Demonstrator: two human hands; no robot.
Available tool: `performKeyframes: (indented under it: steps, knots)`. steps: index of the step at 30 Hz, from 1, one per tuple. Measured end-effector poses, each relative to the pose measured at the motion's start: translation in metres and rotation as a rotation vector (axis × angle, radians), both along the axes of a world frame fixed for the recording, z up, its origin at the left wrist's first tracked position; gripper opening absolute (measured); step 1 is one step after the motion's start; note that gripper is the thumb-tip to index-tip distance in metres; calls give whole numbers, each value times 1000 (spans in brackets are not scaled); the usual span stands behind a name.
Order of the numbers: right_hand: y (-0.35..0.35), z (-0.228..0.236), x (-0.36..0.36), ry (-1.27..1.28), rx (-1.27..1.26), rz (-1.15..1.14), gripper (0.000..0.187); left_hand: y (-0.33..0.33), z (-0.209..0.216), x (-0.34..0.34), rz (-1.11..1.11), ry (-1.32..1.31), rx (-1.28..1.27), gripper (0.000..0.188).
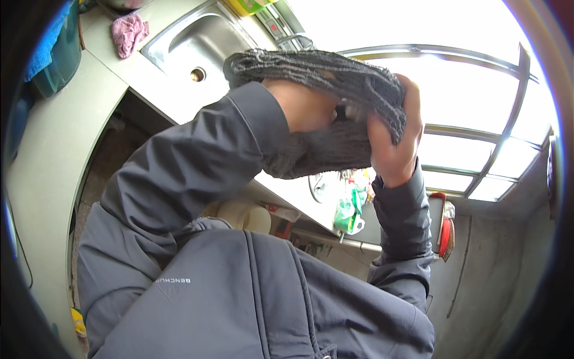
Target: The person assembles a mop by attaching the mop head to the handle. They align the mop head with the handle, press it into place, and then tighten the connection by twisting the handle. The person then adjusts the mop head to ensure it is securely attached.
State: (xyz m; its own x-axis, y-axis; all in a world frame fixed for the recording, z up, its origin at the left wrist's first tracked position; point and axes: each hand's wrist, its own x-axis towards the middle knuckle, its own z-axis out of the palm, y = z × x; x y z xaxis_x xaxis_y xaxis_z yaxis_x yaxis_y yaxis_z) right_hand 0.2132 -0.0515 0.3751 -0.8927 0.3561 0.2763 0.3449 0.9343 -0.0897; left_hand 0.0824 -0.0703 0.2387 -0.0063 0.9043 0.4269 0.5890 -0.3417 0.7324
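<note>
1. Both my hands are up in front of the window, bunched in a dark grey knitted cloth.
2. Right hand has a tight grip on its edge.
3. Left hand is wrapped in it, so can't tell that grip.
4. Steel sink and pink rag sit on the counter behind.

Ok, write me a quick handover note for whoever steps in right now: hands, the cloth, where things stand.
Left hand: raised at chest height, mostly hidden under the grey knitted cloth; grip not visible.
Right hand: closed on the cloth's right end, fingers wrapped over it.
Cloth: held up between both hands, off the counter, bunched, part hanging below the hands.
Around: steel sink on the counter behind, pink rag beside the sink.
Done: cloth is in hand.
Left: it has not been set down anywhere.
</note>
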Motion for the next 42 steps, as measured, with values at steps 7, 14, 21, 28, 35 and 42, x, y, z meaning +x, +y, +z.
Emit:
performKeyframes:
  steps: [7, 14, 21, 28, 35, 42]
  knots:
    - [21, 17, -4, -184, -30, 140, 53, 5, -1, -5, -4, -50, 170, 34]
    - [20, 25, -7, -216, -247, 132, 50, 8, -4, -3, 3, 16, 174, 27]
    - [23, 31, -17, -231, -319, 62, 47, 7, -2, -4, -8, -55, 159, 35]
    - [23, 31, -16, -235, -321, 56, 49, 14, -1, -5, -86, -62, 167, 37]
    - [30, 31, -17, -236, -324, 182, 50, 17, 1, -11, -137, -10, 170, 36]
    - [32, 29, -21, -166, -372, 85, 45, 12, 6, -20, -140, -63, 139, 36]
